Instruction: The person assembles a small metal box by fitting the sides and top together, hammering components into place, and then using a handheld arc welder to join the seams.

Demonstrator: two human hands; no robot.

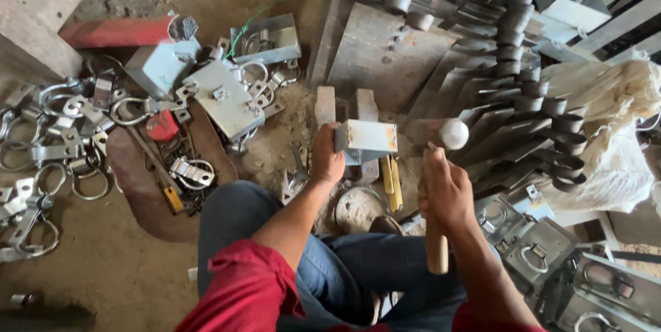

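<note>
Hammer (pixel 436 187) and bracket fill the middle of the view: the right hand (pixel 446 194) is wrapped tight around the wooden handle, with the rounded metal head just beyond its knuckles and the handle's end sticking out below the wrist. The left hand (pixel 326 155) is closed on the near left edge of a small folded metal bracket (pixel 366 138), which it holds upright on a metal block (pixel 358 115) just ahead of the fingers. The hammer head sits just to the right of the bracket, apart from it. Close under both hands lie the person's knees in blue jeans (pixel 323 249), with red sleeves at the bottom edge. Well out to the left of the left hand, a heap of metal rings and clamps (pixel 62 146) lies on the dirt floor (pixel 103 277) beside grey metal boxes (pixel 224 98). Beyond the right hand, a row of flat blades with round sockets (pixel 523 91) fans out, near a white sack (pixel 613 132).
</note>
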